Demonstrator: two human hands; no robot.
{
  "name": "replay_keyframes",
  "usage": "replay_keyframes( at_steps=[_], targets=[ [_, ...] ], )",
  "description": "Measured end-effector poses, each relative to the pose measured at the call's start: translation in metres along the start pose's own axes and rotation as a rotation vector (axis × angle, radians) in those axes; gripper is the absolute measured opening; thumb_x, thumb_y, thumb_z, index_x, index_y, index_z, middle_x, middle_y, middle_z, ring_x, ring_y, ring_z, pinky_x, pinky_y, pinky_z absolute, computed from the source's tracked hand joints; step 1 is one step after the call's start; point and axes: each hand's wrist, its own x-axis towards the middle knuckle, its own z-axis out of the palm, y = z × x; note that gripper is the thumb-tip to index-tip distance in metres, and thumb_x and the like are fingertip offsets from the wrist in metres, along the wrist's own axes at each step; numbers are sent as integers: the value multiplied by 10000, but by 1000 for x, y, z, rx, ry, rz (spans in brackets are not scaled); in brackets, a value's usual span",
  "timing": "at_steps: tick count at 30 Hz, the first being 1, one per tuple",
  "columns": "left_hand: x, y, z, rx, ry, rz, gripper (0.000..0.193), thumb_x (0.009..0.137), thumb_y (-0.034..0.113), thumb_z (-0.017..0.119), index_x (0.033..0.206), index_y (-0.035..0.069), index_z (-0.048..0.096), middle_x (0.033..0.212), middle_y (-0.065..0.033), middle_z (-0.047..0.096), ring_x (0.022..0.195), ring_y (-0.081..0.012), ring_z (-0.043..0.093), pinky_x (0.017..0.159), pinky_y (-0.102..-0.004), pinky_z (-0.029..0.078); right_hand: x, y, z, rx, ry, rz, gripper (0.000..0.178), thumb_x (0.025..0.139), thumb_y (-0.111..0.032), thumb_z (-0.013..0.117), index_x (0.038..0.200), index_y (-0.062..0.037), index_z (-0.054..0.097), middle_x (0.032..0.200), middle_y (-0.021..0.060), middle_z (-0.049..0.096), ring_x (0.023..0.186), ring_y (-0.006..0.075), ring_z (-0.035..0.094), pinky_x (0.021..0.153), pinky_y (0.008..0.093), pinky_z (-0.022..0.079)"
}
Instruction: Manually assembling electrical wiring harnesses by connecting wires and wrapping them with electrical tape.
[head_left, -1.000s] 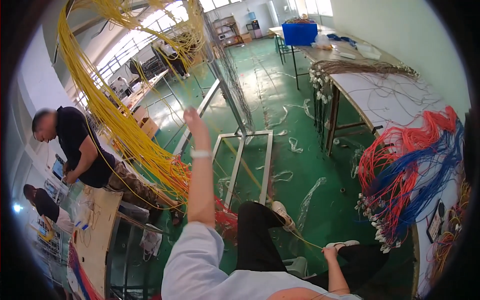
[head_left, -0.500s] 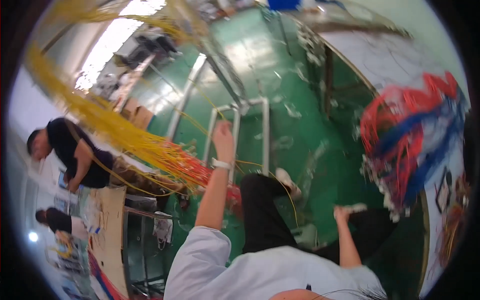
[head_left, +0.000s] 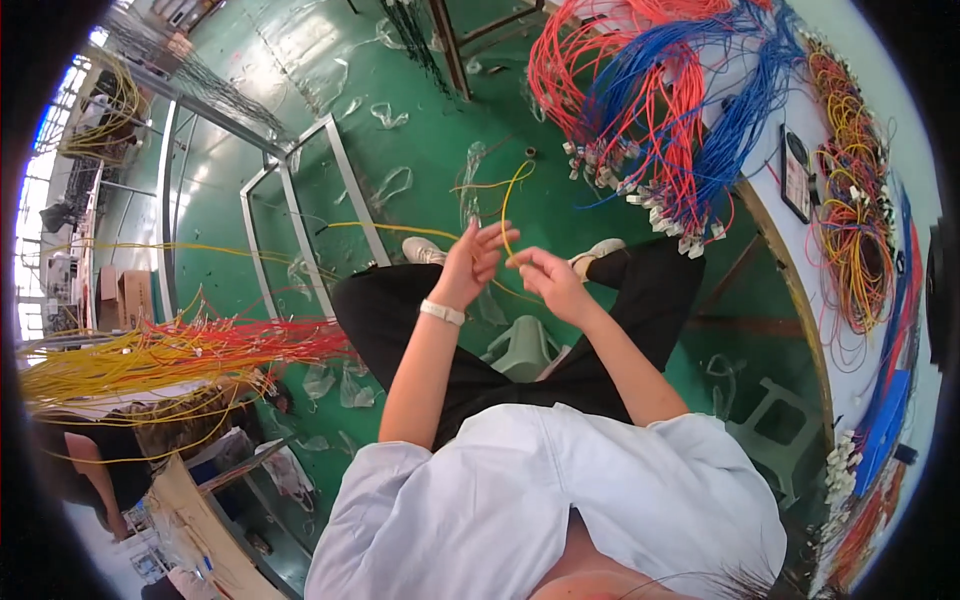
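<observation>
My left hand (head_left: 474, 268), with a white band on its wrist, is open in front of my lap, its fingers loosely bent and apart. A yellow wire (head_left: 385, 229) runs in from the left and disappears behind this hand. Just to the right, my right hand (head_left: 556, 285) pinches a yellow wire (head_left: 507, 205) between thumb and fingertips. This wire stands up past the left fingertips and curves over at its top. Whether both yellow stretches are one wire is hidden by the hands.
Red and yellow wires (head_left: 190, 350) hang in a thick bundle at left, near a metal frame (head_left: 285, 200). Red wires (head_left: 570, 75) and blue wires (head_left: 740, 120) with white connectors droop over the right table (head_left: 790, 290). A phone (head_left: 795, 172) lies there. Stools (head_left: 525, 347) stand below.
My view has swung toward the right-hand table. The left hand has come back from beside the wire bundle, and the right hand has risen from my leg to meet it, now pinching a yellow wire.
</observation>
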Motion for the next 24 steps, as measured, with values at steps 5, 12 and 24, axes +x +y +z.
replay_keyframes(
  at_steps=[5,12,24],
  targets=[
    [-11,52,-5,138,176,195,349,984,268,460,1183,-1,558,751,45,541,450,-9,303,366,-177,220,-18,4,12,-317,-433,209,134,870,-90,520,950,-23,605,677,23,577,609,103,553,570,271,441],
    [-20,66,-17,739,364,370,254,956,191,505,950,18,690,602,60,460,492,-21,352,436,-198,262,38,30,28,-1211,-65,-40,269,860,-156,520,1079,-28,608,972,166,679,788,214,670,741,349,522],
    [-4,19,-74,1333,160,277,180,846,144,540,839,33,682,666,-180,614,622,-342,616,580,-405,480,260,-74,20,-961,507,-618,265,871,-93,574,1118,-7,617,802,136,566,704,288,597,638,386,473]
  ],
)
